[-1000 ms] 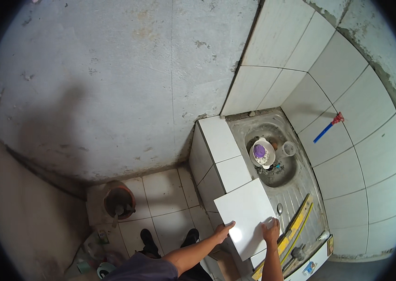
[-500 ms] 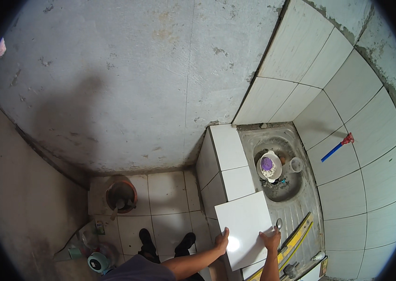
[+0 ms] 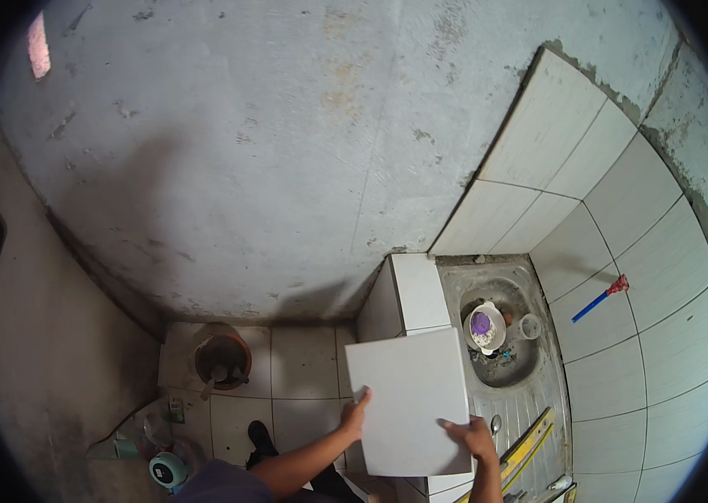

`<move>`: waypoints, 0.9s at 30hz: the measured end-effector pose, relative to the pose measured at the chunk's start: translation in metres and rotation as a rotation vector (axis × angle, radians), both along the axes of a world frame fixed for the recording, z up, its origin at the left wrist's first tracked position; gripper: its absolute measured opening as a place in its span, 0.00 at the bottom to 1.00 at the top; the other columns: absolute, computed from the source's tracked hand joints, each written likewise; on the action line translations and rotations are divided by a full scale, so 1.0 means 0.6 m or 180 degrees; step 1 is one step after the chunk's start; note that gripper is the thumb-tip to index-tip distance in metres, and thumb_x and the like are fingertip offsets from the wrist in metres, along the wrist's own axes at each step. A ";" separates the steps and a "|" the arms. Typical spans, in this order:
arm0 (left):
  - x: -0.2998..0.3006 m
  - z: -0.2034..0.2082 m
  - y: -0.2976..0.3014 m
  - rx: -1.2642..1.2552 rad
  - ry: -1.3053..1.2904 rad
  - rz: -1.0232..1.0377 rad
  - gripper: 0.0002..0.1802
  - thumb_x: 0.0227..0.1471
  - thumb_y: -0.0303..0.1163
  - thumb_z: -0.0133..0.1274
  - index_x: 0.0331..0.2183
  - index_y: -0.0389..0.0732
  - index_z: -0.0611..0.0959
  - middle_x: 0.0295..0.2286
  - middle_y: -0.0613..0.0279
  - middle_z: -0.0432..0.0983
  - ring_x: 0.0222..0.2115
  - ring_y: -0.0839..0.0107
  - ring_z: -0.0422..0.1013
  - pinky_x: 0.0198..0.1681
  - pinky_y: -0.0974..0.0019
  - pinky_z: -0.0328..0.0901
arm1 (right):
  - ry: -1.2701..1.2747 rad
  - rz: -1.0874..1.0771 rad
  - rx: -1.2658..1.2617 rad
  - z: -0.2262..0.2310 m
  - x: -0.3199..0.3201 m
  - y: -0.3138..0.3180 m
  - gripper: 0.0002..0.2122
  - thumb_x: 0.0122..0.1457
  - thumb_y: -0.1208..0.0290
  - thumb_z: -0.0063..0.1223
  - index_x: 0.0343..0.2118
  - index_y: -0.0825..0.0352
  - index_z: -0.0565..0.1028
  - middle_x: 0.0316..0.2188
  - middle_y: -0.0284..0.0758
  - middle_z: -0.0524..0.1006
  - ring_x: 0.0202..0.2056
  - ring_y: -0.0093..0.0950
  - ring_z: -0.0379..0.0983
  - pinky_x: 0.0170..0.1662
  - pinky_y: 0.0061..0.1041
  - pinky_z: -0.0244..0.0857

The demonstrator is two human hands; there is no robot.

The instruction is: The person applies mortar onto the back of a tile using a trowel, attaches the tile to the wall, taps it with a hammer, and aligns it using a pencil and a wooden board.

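Note:
A large white tile (image 3: pixel 404 398) is held up between my two hands, in front of the tiled ledge beside the sink. My left hand (image 3: pixel 356 414) grips its left edge, thumb on the glossy face. On the opposite side my right hand (image 3: pixel 471 436) clasps the right edge, its thumb also lying on the face. The fingers behind the tile are hidden. Part of the white-tiled ledge (image 3: pixel 421 293) shows above the tile's top edge.
Right of the tile is a metal sink (image 3: pixel 526 377) with a white bowl (image 3: pixel 495 314) and a clear cup (image 3: pixel 530 326). A spoon (image 3: pixel 496 424) and a yellow level (image 3: pixel 530 440) lie on its drainboard. A mortar bucket (image 3: pixel 222 359) stands on the floor.
Both hands have carried the tile left, off the ledge edge and nearer to me. It now looks more upright and larger. The view has tilted upward a little.

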State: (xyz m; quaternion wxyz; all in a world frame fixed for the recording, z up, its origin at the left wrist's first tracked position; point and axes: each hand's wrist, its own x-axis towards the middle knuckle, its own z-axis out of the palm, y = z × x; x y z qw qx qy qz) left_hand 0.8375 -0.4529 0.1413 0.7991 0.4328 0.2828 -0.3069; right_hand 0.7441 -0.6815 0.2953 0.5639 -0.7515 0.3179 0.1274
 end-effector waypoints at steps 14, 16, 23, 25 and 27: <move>0.064 0.167 0.611 -0.0956 -0.0562 0.0540 0.63 0.33 0.80 0.30 0.57 0.37 0.51 0.54 0.44 0.52 0.51 0.49 0.57 0.52 0.48 0.53 | -0.2675 0.2786 -0.1225 0.015 0.232 0.468 0.12 0.47 0.66 0.57 0.33 0.64 0.77 0.29 0.35 0.76 0.29 0.35 0.74 0.30 0.29 0.69; 0.030 0.194 0.673 -0.1933 -0.0954 0.0290 0.65 0.31 0.81 0.30 0.57 0.37 0.51 0.53 0.44 0.52 0.51 0.49 0.57 0.52 0.47 0.54 | -0.2777 0.3287 -0.1350 -0.013 0.252 0.512 0.13 0.45 0.67 0.58 0.34 0.64 0.76 0.31 0.34 0.76 0.31 0.33 0.73 0.32 0.29 0.69; -0.031 0.107 0.786 -0.1402 0.0204 0.1048 0.40 0.40 0.40 0.51 0.53 0.34 0.57 0.47 0.46 0.63 0.49 0.50 0.62 0.49 0.48 0.59 | -0.2865 0.4936 -0.1029 -0.153 0.318 0.645 0.24 0.36 0.72 0.55 0.44 0.61 0.71 0.42 0.33 0.72 0.42 0.32 0.69 0.40 0.30 0.66; -0.068 0.074 0.810 -0.1459 0.0465 0.1123 0.37 0.39 0.30 0.50 0.52 0.31 0.58 0.47 0.45 0.63 0.46 0.51 0.65 0.50 0.52 0.60 | -0.2925 0.5052 -0.1130 -0.190 0.329 0.676 0.24 0.39 0.70 0.54 0.44 0.62 0.70 0.41 0.31 0.71 0.42 0.31 0.68 0.41 0.30 0.65; -0.105 0.043 0.813 -0.1443 0.0168 0.1146 0.37 0.39 0.29 0.51 0.52 0.31 0.58 0.46 0.45 0.64 0.46 0.51 0.65 0.51 0.51 0.60 | -0.2912 0.5110 -0.1066 -0.226 0.335 0.704 0.24 0.37 0.70 0.55 0.44 0.60 0.71 0.44 0.30 0.70 0.44 0.30 0.68 0.44 0.30 0.64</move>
